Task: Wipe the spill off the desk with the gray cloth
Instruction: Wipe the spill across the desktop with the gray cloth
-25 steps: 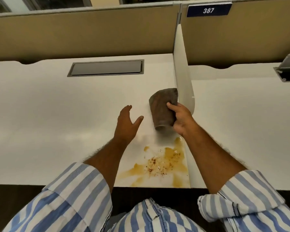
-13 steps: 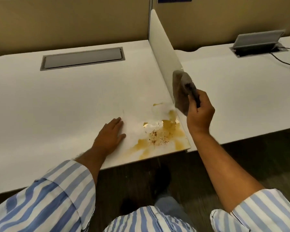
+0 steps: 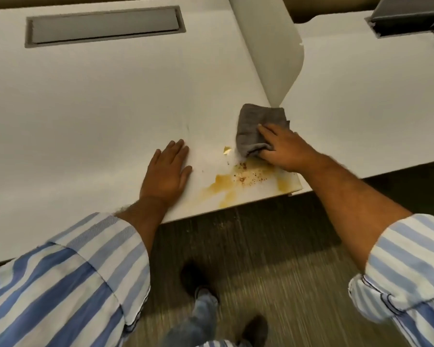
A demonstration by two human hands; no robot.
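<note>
A yellow-brown spill [image 3: 238,182] with dark red specks covers the near right corner of the white desk [image 3: 98,101]. The folded gray cloth [image 3: 257,126] lies flat on the desk at the spill's far edge. My right hand [image 3: 285,149] presses down on the cloth, fingers over its near half. My left hand [image 3: 167,171] rests flat on the desk left of the spill, fingers spread, holding nothing. A small separate yellow drop [image 3: 226,150] sits just left of the cloth.
A white divider panel [image 3: 268,46] stands upright just behind the cloth, between this desk and the neighbouring one [image 3: 361,96]. A gray cable hatch [image 3: 103,26] is set into the desk at the back. Another raised hatch [image 3: 406,13] is far right. Carpet and my shoes lie below.
My right hand has brought the cloth down from the air onto the desk at the spill's far edge. The left hand stays flat on the desk. The camera has tilted further down.
</note>
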